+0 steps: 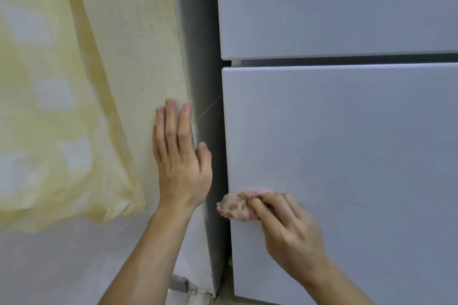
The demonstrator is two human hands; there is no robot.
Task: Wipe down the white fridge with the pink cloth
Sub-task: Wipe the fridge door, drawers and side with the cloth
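The white fridge (347, 143) fills the right half of the view, with an upper door and a lower door split by a dark horizontal gap. My right hand (285, 228) grips a bunched pink cloth (238, 205) with brownish stains and holds it against the lower door's left edge. My left hand (181, 156) lies flat with straight fingers on the yellowish wall beside the fridge, its thumb reaching toward the fridge's grey side panel (200, 69).
A yellowish wall (133, 44) stands close to the fridge's left side, leaving a narrow gap. A pale yellow sheer fabric (49, 106) hangs at the left. Pale flooring and a grey skirting piece (179, 282) lie at the bottom.
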